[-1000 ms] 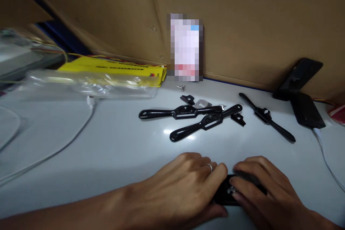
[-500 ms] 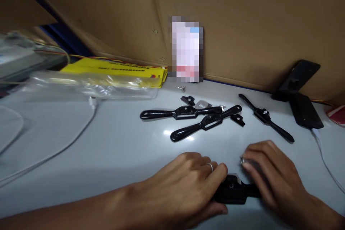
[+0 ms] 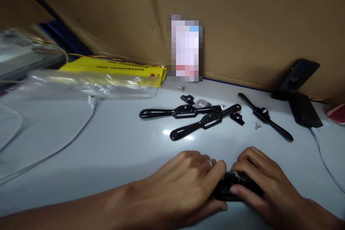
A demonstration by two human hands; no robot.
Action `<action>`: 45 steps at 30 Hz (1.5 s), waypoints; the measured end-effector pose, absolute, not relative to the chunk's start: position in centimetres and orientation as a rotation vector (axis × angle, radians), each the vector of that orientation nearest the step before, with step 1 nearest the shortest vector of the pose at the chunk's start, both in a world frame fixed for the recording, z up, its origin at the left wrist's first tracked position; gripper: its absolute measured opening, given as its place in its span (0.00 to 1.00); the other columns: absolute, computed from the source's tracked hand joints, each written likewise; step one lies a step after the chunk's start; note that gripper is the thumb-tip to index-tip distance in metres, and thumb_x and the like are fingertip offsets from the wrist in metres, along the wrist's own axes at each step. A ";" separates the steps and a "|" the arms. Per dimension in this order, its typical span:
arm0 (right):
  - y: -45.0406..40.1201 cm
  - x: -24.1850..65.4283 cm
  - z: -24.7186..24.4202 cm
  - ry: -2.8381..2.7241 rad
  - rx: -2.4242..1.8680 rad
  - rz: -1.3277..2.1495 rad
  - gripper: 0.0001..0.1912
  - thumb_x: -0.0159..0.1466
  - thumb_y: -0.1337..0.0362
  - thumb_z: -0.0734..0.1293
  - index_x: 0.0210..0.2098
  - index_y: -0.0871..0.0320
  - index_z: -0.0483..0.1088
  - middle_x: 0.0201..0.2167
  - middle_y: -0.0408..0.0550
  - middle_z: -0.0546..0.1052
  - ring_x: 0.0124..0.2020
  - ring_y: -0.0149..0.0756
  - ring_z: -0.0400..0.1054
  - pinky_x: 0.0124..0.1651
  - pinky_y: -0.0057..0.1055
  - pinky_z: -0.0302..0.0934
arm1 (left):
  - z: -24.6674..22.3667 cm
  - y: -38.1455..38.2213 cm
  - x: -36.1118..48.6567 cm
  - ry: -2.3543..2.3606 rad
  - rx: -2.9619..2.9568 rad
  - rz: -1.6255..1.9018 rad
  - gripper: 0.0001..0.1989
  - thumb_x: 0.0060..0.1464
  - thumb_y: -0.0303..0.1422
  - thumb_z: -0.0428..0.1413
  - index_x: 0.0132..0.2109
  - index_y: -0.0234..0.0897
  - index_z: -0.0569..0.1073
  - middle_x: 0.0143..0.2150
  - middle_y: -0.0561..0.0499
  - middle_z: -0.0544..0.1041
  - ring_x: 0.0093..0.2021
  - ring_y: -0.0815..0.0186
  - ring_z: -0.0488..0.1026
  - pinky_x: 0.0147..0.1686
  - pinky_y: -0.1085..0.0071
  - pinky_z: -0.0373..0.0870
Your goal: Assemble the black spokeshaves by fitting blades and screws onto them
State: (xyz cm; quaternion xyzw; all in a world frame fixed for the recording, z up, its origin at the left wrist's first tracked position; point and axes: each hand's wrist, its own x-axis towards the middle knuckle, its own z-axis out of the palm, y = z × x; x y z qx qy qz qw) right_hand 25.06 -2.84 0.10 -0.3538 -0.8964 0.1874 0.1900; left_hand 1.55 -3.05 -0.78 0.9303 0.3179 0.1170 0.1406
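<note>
My left hand (image 3: 192, 181) is closed around one end of a black spokeshave (image 3: 228, 194) at the near edge of view. From the other side, my right hand (image 3: 265, 183) is closed on the same tool, its thumb lying across the middle part. A dark piece under the right fingers is mostly hidden, so I cannot tell what it is. Beyond the hands lie two crossed spokeshave bodies (image 3: 185, 134) and another spokeshave (image 3: 261, 115) at the right. A small silver thumbscrew (image 3: 258, 125) rests beside that one.
Among the bodies are black cap pieces (image 3: 237, 119), a silver blade (image 3: 202, 103) and another thumbscrew (image 3: 181, 87). Clear plastic sleeves (image 3: 88, 85) and yellow packets (image 3: 107, 66) lie left. A blurred-out upright object (image 3: 186, 48) leans on the cardboard wall. A black phone stand (image 3: 304, 107) stands right.
The silver thumbscrew that was in my right fingers now lies on the table near the right-hand spokeshave. My right hand has closed in on the middle of the held spokeshave.
</note>
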 end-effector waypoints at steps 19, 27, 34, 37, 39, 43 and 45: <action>4.3 29.7 0.9 -2.162 -1.573 -0.023 0.15 0.71 0.55 0.60 0.42 0.55 0.76 0.40 0.52 0.80 0.37 0.43 0.74 0.37 0.35 0.63 | -0.8 -2.5 1.5 0.994 2.770 0.414 0.11 0.68 0.39 0.52 0.38 0.38 0.65 0.26 0.54 0.72 0.24 0.67 0.67 0.25 0.69 0.58; 6.5 34.1 1.8 -2.422 -2.040 -0.152 0.14 0.67 0.53 0.62 0.42 0.54 0.75 0.41 0.53 0.79 0.34 0.45 0.73 0.33 0.34 0.57 | 0.0 -0.3 0.8 1.508 2.659 0.205 0.12 0.67 0.40 0.51 0.39 0.36 0.70 0.28 0.50 0.75 0.26 0.64 0.70 0.26 0.70 0.57; 7.9 35.6 2.7 -2.519 -1.948 0.506 0.14 0.59 0.49 0.65 0.30 0.54 0.70 0.27 0.46 0.77 0.28 0.39 0.69 0.33 0.32 0.58 | 0.2 0.5 0.2 1.618 2.651 0.236 0.12 0.67 0.40 0.51 0.40 0.36 0.73 0.36 0.46 0.77 0.33 0.61 0.72 0.29 0.70 0.62; 8.4 35.9 2.8 -2.497 -1.907 0.596 0.18 0.57 0.46 0.66 0.26 0.54 0.67 0.25 0.45 0.76 0.28 0.37 0.68 0.33 0.31 0.58 | -0.1 1.3 -0.2 1.659 2.699 0.281 0.13 0.66 0.40 0.52 0.41 0.36 0.74 0.40 0.45 0.76 0.38 0.59 0.72 0.31 0.68 0.65; 8.6 35.9 2.8 -2.463 -1.897 0.607 0.19 0.55 0.44 0.67 0.26 0.54 0.67 0.25 0.44 0.76 0.28 0.37 0.68 0.33 0.31 0.58 | -0.4 1.7 -0.4 1.640 2.741 0.349 0.13 0.66 0.40 0.52 0.39 0.36 0.73 0.39 0.45 0.75 0.41 0.58 0.71 0.35 0.66 0.68; 8.1 35.6 2.9 -2.364 -1.860 0.535 0.22 0.58 0.42 0.67 0.27 0.55 0.67 0.24 0.44 0.73 0.25 0.35 0.65 0.29 0.31 0.56 | -0.7 2.0 -0.7 1.539 2.787 0.623 0.14 0.68 0.41 0.50 0.42 0.35 0.73 0.41 0.45 0.73 0.42 0.58 0.68 0.42 0.62 0.69; 7.3 35.0 3.2 -2.331 -1.768 0.494 0.21 0.62 0.43 0.65 0.29 0.55 0.67 0.25 0.44 0.73 0.24 0.34 0.64 0.27 0.30 0.55 | -0.5 1.7 -0.7 1.440 2.818 0.777 0.14 0.68 0.40 0.48 0.46 0.35 0.73 0.42 0.45 0.73 0.42 0.58 0.67 0.42 0.61 0.69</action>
